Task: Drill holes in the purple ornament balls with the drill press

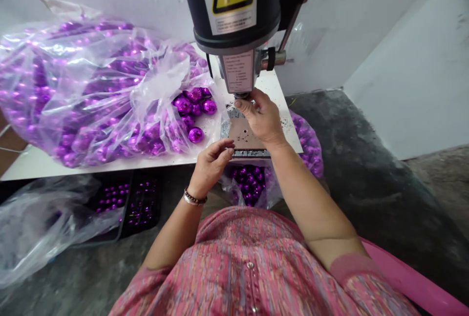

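Note:
A black and silver press machine (236, 72) stands over a small base plate (244, 135) with a hole in it. My right hand (262, 115) is raised to the lower tip of the machine, thumb and fingers pinched there; what they hold, if anything, is hidden. Near the front left edge of the plate is my left hand (211, 164), its fingers bent and drawn together, and nothing can be made out between them. Loose shiny purple balls (196, 135) lie left of the plate, at the mouth of a large clear bag (91, 86) full of such balls.
The white table (172, 160) carries the bag and the machine. Below its front edge hangs an open bag of purple balls (249, 184). Another filled bag (309, 145) is at the right. Dark crates (142, 203) and crumpled plastic (47, 223) lie at the lower left.

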`<state>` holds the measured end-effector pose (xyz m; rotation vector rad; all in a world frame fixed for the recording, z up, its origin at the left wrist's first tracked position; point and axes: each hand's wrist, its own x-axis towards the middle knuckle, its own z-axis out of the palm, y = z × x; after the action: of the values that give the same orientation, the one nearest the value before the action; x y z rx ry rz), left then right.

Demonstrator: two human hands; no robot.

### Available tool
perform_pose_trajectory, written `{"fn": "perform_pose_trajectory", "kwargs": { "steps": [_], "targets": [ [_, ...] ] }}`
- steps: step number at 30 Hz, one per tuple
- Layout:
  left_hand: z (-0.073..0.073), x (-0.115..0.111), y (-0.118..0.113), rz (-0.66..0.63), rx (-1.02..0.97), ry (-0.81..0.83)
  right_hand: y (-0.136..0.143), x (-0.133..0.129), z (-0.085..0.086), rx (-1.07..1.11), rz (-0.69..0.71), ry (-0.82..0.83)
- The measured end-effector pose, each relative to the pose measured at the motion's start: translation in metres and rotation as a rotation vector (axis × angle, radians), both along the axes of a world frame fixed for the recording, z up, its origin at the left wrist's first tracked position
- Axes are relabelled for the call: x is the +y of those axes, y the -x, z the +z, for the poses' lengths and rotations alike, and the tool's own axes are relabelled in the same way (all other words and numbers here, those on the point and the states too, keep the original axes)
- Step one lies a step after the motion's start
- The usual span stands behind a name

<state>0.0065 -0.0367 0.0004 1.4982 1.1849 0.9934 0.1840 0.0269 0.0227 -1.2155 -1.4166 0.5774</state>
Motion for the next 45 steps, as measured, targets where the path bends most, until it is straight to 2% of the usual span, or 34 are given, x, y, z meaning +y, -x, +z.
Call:
{"fn": "perform_pose_trajectory", "kwargs": {
  "steps": [4, 8, 12, 15, 19, 21, 23, 27, 29, 31, 34, 38, 40, 42, 45],
  "targets": [
    [-0.010, -0.009, -0.001, -0.015, -0.020, 0.060, 0.005, 0.003, -0.007, -0.081, -0.110, -0.064],
    [-0.020, -0.016, 0.002, -0.030, -0.004, 0.102, 0.009, 0.002, -0.009, -0.107, -0.122, -0.090],
    [-0.025, -0.019, 0.006, -0.050, 0.009, 0.119, 0.005, 0.000, -0.005, -0.128, -0.112, -0.087],
    [-0.027, -0.021, 0.008, -0.056, 0.015, 0.127, -0.004, 0.003, -0.002, -0.104, -0.034, -0.039],
    [-0.030, -0.022, 0.010, -0.066, 0.023, 0.123, -0.014, 0.008, -0.001, -0.008, 0.163, 0.030],
    [-0.030, -0.022, 0.009, -0.066, 0.020, 0.122, -0.012, 0.007, -0.002, 0.013, 0.177, 0.032],
    [-0.030, -0.022, 0.009, -0.065, 0.014, 0.122, -0.004, 0.004, -0.004, 0.011, 0.046, -0.001],
    [-0.030, -0.022, 0.011, -0.076, 0.023, 0.137, 0.019, -0.001, -0.007, -0.034, -0.337, -0.099],
    [-0.031, -0.022, 0.013, -0.073, 0.032, 0.138, 0.026, -0.002, -0.008, -0.053, -0.406, -0.121],
    [-0.034, -0.023, 0.016, -0.059, 0.036, 0.138, 0.025, -0.002, -0.007, -0.056, -0.418, -0.134],
    [-0.041, -0.025, 0.020, -0.045, 0.026, 0.147, 0.011, 0.001, -0.007, -0.047, -0.306, -0.126],
    [-0.052, -0.032, 0.022, -0.056, 0.030, 0.175, -0.013, 0.012, -0.009, 0.059, 0.078, -0.039],
    [-0.056, -0.036, 0.022, -0.065, 0.049, 0.186, -0.017, 0.015, -0.011, 0.094, 0.169, -0.010],
    [-0.059, -0.039, 0.023, -0.077, 0.066, 0.185, -0.012, 0.014, -0.014, 0.103, 0.087, -0.038],
    [-0.063, -0.042, 0.027, -0.082, 0.080, 0.182, 0.005, 0.006, -0.016, 0.128, -0.162, -0.127]
  ]
}}
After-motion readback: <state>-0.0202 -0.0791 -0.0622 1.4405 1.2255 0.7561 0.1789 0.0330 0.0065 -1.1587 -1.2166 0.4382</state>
